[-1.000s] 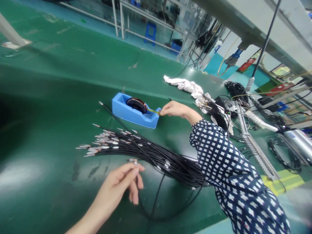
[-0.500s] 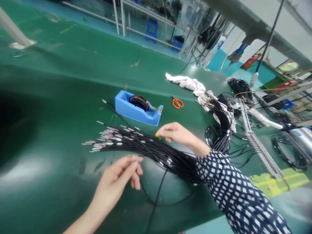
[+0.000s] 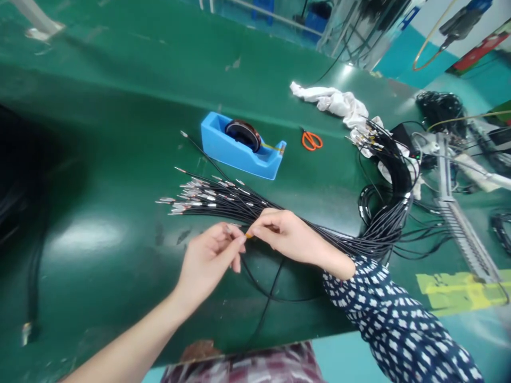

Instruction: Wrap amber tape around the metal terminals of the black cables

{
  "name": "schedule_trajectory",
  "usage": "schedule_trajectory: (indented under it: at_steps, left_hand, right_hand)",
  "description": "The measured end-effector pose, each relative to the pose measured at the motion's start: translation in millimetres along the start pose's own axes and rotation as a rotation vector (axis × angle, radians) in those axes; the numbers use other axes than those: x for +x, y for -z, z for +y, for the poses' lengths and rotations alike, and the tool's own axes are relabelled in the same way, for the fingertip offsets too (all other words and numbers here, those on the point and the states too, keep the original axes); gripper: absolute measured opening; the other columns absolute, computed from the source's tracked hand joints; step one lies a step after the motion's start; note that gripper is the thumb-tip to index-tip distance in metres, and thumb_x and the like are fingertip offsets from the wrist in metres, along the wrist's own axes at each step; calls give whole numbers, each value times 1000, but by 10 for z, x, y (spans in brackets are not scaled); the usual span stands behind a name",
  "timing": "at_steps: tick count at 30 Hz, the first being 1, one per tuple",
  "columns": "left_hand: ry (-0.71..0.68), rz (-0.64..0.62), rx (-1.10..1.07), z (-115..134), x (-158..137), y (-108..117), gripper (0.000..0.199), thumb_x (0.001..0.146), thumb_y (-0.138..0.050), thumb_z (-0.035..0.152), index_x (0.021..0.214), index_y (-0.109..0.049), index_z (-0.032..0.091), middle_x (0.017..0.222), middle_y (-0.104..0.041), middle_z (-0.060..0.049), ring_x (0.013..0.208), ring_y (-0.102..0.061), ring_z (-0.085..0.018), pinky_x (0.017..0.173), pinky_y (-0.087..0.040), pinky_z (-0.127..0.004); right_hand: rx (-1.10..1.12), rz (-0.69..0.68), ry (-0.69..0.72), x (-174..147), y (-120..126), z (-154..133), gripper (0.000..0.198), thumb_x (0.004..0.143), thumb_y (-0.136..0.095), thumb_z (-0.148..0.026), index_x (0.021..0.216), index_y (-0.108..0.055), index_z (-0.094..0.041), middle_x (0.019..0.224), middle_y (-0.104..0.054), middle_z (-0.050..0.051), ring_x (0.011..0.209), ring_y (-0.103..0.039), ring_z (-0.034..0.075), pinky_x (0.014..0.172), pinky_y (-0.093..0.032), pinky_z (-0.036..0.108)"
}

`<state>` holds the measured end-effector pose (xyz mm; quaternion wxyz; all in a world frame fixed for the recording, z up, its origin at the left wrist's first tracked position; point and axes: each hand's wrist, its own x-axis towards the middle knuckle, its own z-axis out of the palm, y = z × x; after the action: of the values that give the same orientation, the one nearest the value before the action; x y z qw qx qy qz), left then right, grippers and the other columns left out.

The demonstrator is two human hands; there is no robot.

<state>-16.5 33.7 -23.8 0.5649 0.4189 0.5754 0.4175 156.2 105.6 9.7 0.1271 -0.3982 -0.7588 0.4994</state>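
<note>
My left hand [image 3: 215, 252] is closed in a pinch on the end of a thin black cable [image 3: 259, 287], which loops down and to the right over the table. Meeting its fingertips, my right hand [image 3: 285, 234] pinches a small piece of yellow tape [image 3: 249, 235] against the cable end; the fingers cover most of the contact. Just behind both hands lies a thick bundle of black cables [image 3: 223, 205], its metal-tipped ends fanned to the left. A blue tape dispenser [image 3: 239, 157] with a roll of amber tape [image 3: 243, 134] stands beyond the bundle.
Orange-handled scissors [image 3: 311, 140] lie right of the dispenser. Farther right are a crumpled white cloth [image 3: 339, 103], a second cable bundle [image 3: 393, 213] and a slotted metal rail [image 3: 465, 229]. Yellow tape [image 3: 443, 292] marks the right front of the green table [image 3: 120, 298].
My right hand has brought the tape piece down and left to my left fingertips. The hands were apart before. The view has tilted downward, showing the table's front edge.
</note>
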Motion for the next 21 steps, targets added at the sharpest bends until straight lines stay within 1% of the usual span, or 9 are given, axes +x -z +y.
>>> schedule_trajectory:
  at_steps: [2, 4, 7, 11, 13, 15, 17, 19, 21]
  left_hand:
    - [-15, 1, 18, -7, -9, -2, 13, 86, -61, 21, 75, -56, 17, 60, -59, 5, 41, -55, -7, 47, -43, -20]
    - [-16, -3, 10, -15, -12, -7, 14, 87, -60, 19, 74, -56, 17, 59, -58, 5, 40, -53, -6, 46, -41, -19]
    - [3, -1, -52, -33, -4, -9, 16, 88, -60, 19, 73, -56, 17, 62, -59, 5, 38, -52, -5, 44, -40, -20]
    - [28, -13, -199, -70, 10, 14, 16, 88, -62, 21, 73, -57, 17, 65, -59, 6, 38, -51, -4, 42, -37, -19]
    - [31, -23, -241, -88, 11, 27, 16, 88, -63, 20, 73, -57, 17, 66, -59, 6, 38, -51, -4, 41, -36, -19]
    - [19, -24, -253, -106, 9, 35, 15, 88, -63, 20, 74, -57, 17, 67, -59, 6, 39, -51, -4, 41, -36, -19]
    - [5, -15, -258, -121, 10, 39, 13, 87, -64, 20, 76, -59, 17, 68, -59, 6, 39, -51, -4, 42, -37, -19]
    - [-2, 0, -260, -126, 13, 39, 12, 86, -66, 20, 77, -59, 17, 69, -60, 5, 40, -52, -4, 43, -38, -19]
    - [-3, -8, -268, -116, 13, 35, 11, 87, -66, 22, 79, -59, 17, 69, -61, 5, 41, -53, -4, 44, -39, -19]
  right_hand:
    - [-14, 15, 3, -16, -19, 0, 22, 92, -53, -22, 86, -73, -17, 88, -64, 3, 74, -58, 11, 67, -44, 24]
    - [16, 24, -2, -29, -49, 16, 22, 93, -53, -22, 86, -73, -16, 87, -64, 3, 74, -57, 11, 68, -44, 24]
    - [138, 60, -41, -47, -114, 63, 24, 94, -51, -27, 90, -72, -17, 89, -63, 3, 63, -54, 8, 60, -43, 22]
    - [378, 196, -118, -88, -224, 111, 31, 95, -48, -40, 109, -67, -18, 93, -61, 3, 49, -48, 4, 46, -39, 20]
    - [482, 232, -141, -112, -286, 117, 34, 94, -51, -45, 113, -63, -19, 93, -62, 3, 46, -48, 3, 42, -37, 19]
    - [560, 201, -154, -130, -356, 118, 37, 89, -57, -47, 112, -63, -19, 95, -64, 4, 46, -50, 3, 41, -37, 18]
    - [600, 187, -161, -135, -428, 120, 37, 82, -68, -45, 108, -64, -18, 100, -65, 5, 48, -52, 4, 40, -37, 17]
    - [600, 242, -155, -129, -484, 127, 33, 78, -73, -41, 98, -66, -16, 96, -67, 5, 47, -52, 4, 38, -37, 17]
    - [594, 314, -130, -117, -503, 136, 25, 79, -73, -37, 87, -67, -14, 86, -68, 4, 44, -49, 3, 37, -36, 16]
